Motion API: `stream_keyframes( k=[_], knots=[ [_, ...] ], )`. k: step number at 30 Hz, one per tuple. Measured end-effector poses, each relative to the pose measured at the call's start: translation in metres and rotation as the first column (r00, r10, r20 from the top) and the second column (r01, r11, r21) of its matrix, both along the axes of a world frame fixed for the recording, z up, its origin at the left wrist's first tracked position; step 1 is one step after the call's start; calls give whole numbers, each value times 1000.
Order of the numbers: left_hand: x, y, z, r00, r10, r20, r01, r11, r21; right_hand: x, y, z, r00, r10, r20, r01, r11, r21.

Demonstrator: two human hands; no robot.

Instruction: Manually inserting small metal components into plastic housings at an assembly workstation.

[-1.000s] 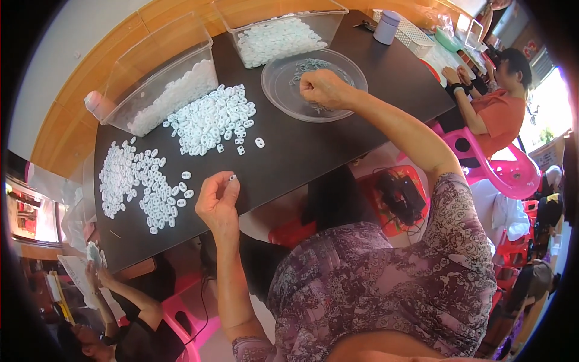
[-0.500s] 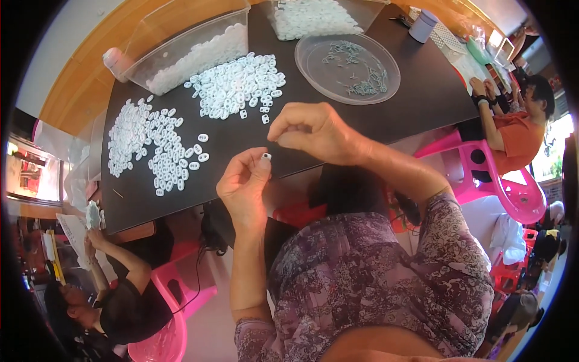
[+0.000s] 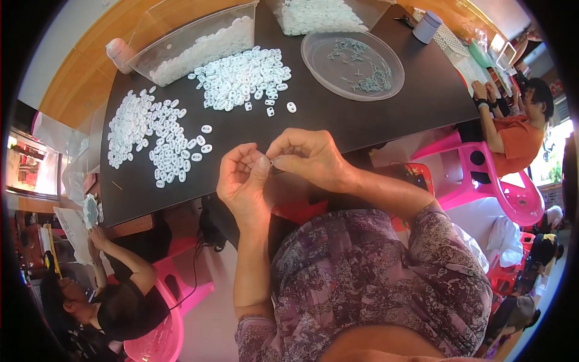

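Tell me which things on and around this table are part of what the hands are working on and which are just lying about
In use:
left hand and right hand, pinching a tiny piece between them
white ring pieces heaped on the dark table
clear round dish of small grey parts
clear tubs of white pieces

Lying about:
small grey cup
pink plastic chairs

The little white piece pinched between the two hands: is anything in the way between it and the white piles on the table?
Nothing visible. Left hand and right hand pinch it together over the dark table's near edge; bare tabletop leads to the piles.
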State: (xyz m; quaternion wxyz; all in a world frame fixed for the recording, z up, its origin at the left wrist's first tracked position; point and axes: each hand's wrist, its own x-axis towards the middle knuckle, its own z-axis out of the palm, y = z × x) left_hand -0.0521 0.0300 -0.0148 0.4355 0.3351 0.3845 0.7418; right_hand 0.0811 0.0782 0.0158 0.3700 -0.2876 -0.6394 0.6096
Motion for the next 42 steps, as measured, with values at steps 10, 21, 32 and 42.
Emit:
stream_keyframes(
  k=[10,21,32,42],
  knots=[
    [12,-11,-7,968,2,251,19,997,-81,-7,-13,-14,989,-148,-11,147,976,162],
    [6,-17,-2,995,98,31,-94,988,-119,-2,-13,-15,989,-136,48,138,990,-30],
    [-1,-23,-7,969,86,-231,-106,992,-73,-1,-11,-11,987,-73,145,75,997,-6],
    [-6,-23,-6,848,91,-522,-111,994,-6,-1,-6,-7,990,-35,134,42,998,-50]
  ],
)
